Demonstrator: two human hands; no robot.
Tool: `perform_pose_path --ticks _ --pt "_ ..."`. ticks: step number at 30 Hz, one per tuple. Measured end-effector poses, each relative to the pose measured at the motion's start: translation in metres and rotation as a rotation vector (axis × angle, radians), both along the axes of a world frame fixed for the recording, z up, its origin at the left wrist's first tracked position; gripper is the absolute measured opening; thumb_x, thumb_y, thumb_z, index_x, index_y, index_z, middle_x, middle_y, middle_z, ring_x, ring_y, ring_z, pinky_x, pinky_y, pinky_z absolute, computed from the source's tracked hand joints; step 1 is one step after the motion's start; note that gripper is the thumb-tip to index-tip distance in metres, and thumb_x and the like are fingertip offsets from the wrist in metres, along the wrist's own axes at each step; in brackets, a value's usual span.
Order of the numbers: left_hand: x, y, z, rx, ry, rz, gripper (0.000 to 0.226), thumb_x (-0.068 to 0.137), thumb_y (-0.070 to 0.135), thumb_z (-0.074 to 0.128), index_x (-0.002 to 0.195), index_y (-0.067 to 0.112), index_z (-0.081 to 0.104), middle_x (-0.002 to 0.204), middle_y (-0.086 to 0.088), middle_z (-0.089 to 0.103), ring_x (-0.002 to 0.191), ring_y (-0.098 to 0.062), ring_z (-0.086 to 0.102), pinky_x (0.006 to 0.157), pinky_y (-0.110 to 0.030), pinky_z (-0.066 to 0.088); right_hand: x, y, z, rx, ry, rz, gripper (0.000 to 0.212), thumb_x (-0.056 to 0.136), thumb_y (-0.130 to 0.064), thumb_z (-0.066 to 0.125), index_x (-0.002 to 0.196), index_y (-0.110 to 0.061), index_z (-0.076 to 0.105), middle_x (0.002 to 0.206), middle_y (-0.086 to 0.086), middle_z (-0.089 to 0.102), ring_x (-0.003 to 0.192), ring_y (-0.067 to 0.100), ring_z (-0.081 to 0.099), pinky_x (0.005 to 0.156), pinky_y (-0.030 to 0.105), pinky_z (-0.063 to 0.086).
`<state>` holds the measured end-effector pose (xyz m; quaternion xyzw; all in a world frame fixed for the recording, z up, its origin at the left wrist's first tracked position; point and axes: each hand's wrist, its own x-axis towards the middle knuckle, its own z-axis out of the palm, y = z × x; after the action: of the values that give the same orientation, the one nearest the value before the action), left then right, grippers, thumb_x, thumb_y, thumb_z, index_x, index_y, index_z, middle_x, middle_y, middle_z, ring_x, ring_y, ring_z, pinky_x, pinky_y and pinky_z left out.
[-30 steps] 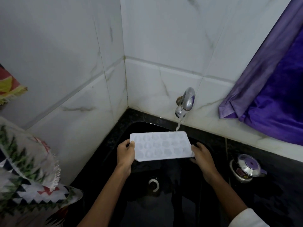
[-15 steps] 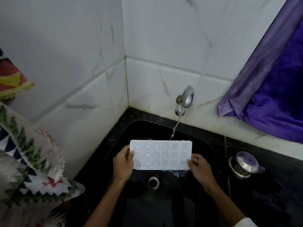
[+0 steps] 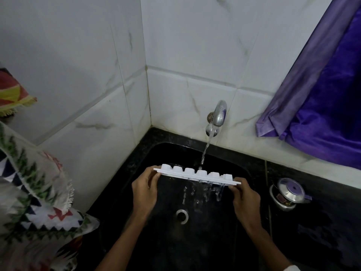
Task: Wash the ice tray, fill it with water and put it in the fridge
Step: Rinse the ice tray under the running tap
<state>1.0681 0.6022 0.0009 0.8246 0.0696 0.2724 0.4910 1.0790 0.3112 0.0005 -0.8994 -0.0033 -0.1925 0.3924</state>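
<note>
While the tap (image 3: 217,118) runs, the task looks to be in its first stage, rinsing, with filling and the fridge both left to do (no fridge shows in this view). The ice tray (image 3: 195,176) hangs over the black sink (image 3: 166,151), above the drain (image 3: 182,216). It is seen almost edge-on, and the rounded backs of its cells face up and away. The stream of water (image 3: 205,151) lands on those backs near the middle, and water sheets off the tray's near, lower edge toward the right end into the basin. A tray tipped like this holds nothing, so I judge it is being washed or emptied, not filled. Whether the cells are clean yet cannot be told from this angle.

The left hand (image 3: 145,189) has the tray's left end. Its fingers curl over the top of the rim and the thumb sits below, in a pinch closed only as far as the thin flange allows. The right hand (image 3: 245,200) takes the right end, which sits slightly lower, the same way: fingers bent round the edge, thumb near the underside, though running water blurs the exact contact there. Neither hand touches anything else.

What remains, as I read it, is to turn the tray cells-up and level under the stream and let the cells fill, then carry it off flat — the step most likely to spill.
</note>
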Motion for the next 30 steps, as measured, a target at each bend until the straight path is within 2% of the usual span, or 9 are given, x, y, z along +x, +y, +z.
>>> perform_pose_path --ticks 4,6,10,14,18,20,24,26,30 --pt "-0.014 -0.011 0.005 0.071 -0.143 0.081 0.023 0.098 0.003 0.055 0.115 0.002 0.07 0.116 0.002 0.071 0.11 -0.004 0.065 0.099 -0.014 0.046 -0.011 0.003 0.009 0.033 -0.101 0.008 0.019 0.094 -0.001 0.056 0.106 -0.011 0.066 0.082 -0.007 0.069 0.067 0.003 0.061 0.063 0.0 0.038" --pt "-0.015 -0.012 0.003 0.046 -0.106 0.056 0.022 0.099 0.002 0.055 0.115 0.006 0.069 0.115 0.004 0.071 0.108 0.0 0.064 0.097 -0.013 0.046 -0.012 0.003 0.012 0.072 -0.117 -0.021 0.019 0.097 -0.004 0.054 0.111 -0.013 0.065 0.09 -0.005 0.07 0.073 0.0 0.059 0.071 -0.003 0.036" --pt "-0.021 -0.014 -0.002 0.021 -0.013 0.026 0.021 0.1 0.006 0.056 0.115 0.015 0.068 0.116 0.01 0.069 0.11 0.001 0.063 0.095 -0.012 0.046 -0.014 0.007 0.009 0.072 -0.034 -0.006 0.033 0.097 -0.003 0.06 0.111 -0.032 0.056 0.091 -0.007 0.07 0.082 0.015 0.071 0.073 -0.002 0.038" --pt "-0.027 -0.022 0.006 -0.019 -0.07 0.079 0.025 0.099 -0.002 0.054 0.117 0.006 0.068 0.123 0.006 0.068 0.118 0.007 0.059 0.098 -0.004 0.04 -0.03 0.015 0.019 0.19 -0.185 -0.087 0.023 0.101 -0.014 0.049 0.119 -0.026 0.056 0.118 -0.01 0.067 0.11 -0.016 0.058 0.092 -0.001 0.037" --pt "-0.019 -0.016 -0.004 0.024 0.057 -0.02 0.023 0.098 0.0 0.057 0.113 0.014 0.067 0.107 0.016 0.068 0.102 0.001 0.064 0.085 -0.01 0.046 -0.022 0.007 -0.005 0.134 0.088 -0.058 0.02 0.096 -0.002 0.061 0.115 -0.01 0.065 0.095 -0.009 0.07 0.091 0.012 0.07 0.076 -0.004 0.036" --pt "-0.02 -0.016 -0.008 0.023 0.068 -0.039 0.022 0.099 0.003 0.057 0.114 0.015 0.068 0.106 0.018 0.068 0.102 0.006 0.062 0.084 -0.009 0.046 -0.025 0.006 -0.008 0.159 0.102 -0.084 0.019 0.097 -0.006 0.061 0.115 -0.009 0.067 0.094 -0.014 0.069 0.089 0.005 0.067 0.075 -0.003 0.039" --pt "-0.014 -0.02 -0.005 -0.005 0.109 -0.118 0.028 0.103 0.029 0.051 0.125 0.02 0.065 0.114 0.014 0.066 0.108 0.003 0.061 0.088 -0.015 0.049 -0.025 0.003 -0.009 0.272 0.193 -0.182 0.018 0.1 -0.018 0.059 0.116 -0.015 0.066 0.093 -0.006 0.068 0.091 0.017 0.066 0.074 0.02 0.044" --pt "-0.011 -0.022 -0.004 -0.093 0.212 -0.2 0.03 0.106 0.032 0.049 0.132 0.024 0.061 0.121 0.015 0.065 0.112 0.0 0.062 0.092 -0.022 0.053 -0.022 0.001 -0.01 0.319 0.241 -0.232 0.018 0.1 -0.02 0.059 0.116 -0.017 0.067 0.091 -0.006 0.066 0.093 0.021 0.066 0.078 0.03 0.043" --pt "-0.007 -0.031 -0.003 -0.344 0.332 -0.302 0.032 0.108 0.024 0.046 0.138 0.033 0.054 0.12 0.016 0.069 0.11 0.0 0.067 0.086 -0.021 0.056 -0.02 0.001 -0.005 0.331 0.257 -0.253 0.018 0.099 -0.019 0.06 0.115 -0.016 0.068 0.086 -0.005 0.066 0.09 0.024 0.067 0.078 0.03 0.042"
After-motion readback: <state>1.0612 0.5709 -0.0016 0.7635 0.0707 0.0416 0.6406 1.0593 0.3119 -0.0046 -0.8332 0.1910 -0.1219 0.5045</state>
